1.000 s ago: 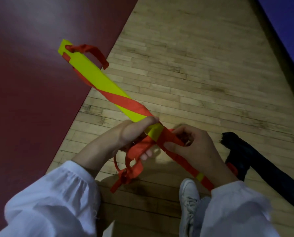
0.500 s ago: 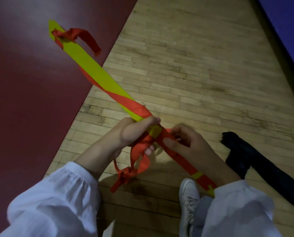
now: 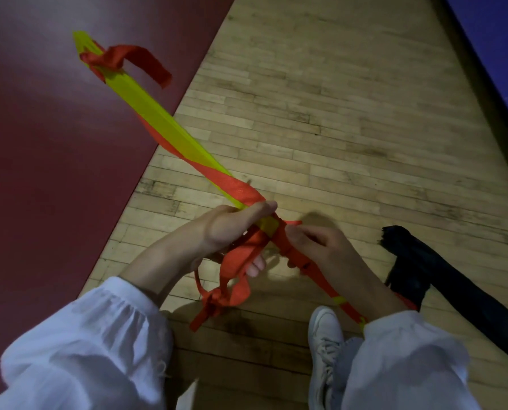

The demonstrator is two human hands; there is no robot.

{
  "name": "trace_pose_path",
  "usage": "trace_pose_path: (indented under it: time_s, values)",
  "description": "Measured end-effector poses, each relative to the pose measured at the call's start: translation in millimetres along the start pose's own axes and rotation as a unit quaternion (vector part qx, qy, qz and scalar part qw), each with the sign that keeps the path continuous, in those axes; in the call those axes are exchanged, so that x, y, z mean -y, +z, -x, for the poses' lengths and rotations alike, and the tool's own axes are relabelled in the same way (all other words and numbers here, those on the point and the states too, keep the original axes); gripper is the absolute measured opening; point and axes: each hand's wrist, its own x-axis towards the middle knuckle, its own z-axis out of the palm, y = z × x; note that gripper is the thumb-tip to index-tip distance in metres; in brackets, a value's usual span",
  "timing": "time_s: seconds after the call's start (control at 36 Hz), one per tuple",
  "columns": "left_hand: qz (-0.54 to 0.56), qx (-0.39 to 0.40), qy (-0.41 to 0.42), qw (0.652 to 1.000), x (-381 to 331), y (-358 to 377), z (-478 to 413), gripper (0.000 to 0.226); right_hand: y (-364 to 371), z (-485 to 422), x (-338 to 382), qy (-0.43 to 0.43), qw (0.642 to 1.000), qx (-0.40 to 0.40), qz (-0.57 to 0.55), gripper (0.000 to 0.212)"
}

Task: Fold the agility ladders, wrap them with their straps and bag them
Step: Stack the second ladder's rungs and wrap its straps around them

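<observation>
A folded agility ladder (image 3: 161, 122), a stack of yellow slats bound by an orange strap, runs from the upper left down to my lap. My left hand (image 3: 232, 229) grips the stack at its middle, with orange strap loops (image 3: 235, 276) hanging below it. My right hand (image 3: 315, 250) pinches the orange strap just right of the stack. A loose orange strap end (image 3: 137, 59) curls off the far tip. The near end of the ladder passes under my right sleeve.
A black bag (image 3: 442, 285) lies on the wooden floor (image 3: 335, 113) to my right. A dark red mat (image 3: 54, 143) covers the left side. A blue mat (image 3: 501, 39) edges the far right. My white shoe (image 3: 325, 335) is below the hands.
The far tip of the ladder has swung up and leftward, then settled, and the stack has rolled a little. My right hand has shifted along the strap. My left hand keeps its grip.
</observation>
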Motion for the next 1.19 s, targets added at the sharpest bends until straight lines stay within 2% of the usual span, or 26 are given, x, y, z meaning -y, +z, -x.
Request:
trace_pose_path:
  time_s: [0.19, 0.31, 0.56, 0.75, 0.83, 0.94, 1.06, 1.19]
  values:
    - [-0.05, 0.001, -0.025, 0.998, 6.1, -5.0, -2.6, 0.069, -3.8, -1.5, -4.4, -0.031, 0.999, -0.013, 0.024, 0.034]
    - [-0.046, -0.005, 0.004, 0.999, 8.2, -5.1, -3.2, 0.059, -5.3, -2.6, -6.3, -0.035, 0.998, -0.022, 0.039, 0.031]
    - [0.021, 0.009, 0.084, 0.996, 11.9, -7.9, -5.6, 0.042, -3.3, -5.3, -9.3, -0.035, 0.996, -0.043, 0.067, 0.042]
    - [0.034, -0.009, 0.097, 0.995, 15.3, -7.0, -8.1, 0.034, -3.8, -6.4, -8.7, -0.023, 0.998, -0.036, 0.048, 0.049]
    - [0.055, -0.019, 0.1, 0.993, 14.6, -5.4, -8.6, 0.028, -5.5, -4.8, -4.8, -0.023, 0.998, -0.05, 0.006, 0.048]
    - [0.077, -0.003, 0.111, 0.991, 13.3, -3.7, -8.9, 0.024, -9.0, -2.9, -3.2, 0.005, 0.999, -0.041, -0.021, 0.045]
    - [0.079, 0.02, 0.107, 0.991, 15.8, -5.1, -11.1, 0.024, -9.4, -1.4, -1.6, 0.037, 0.999, 0.01, -0.009, 0.048]
    - [0.067, 0.041, 0.121, 0.99, 15.8, -4.3, -11.2, 0.025, -11.6, -1.1, 0.6, 0.042, 0.998, 0.006, -0.04, 0.04]
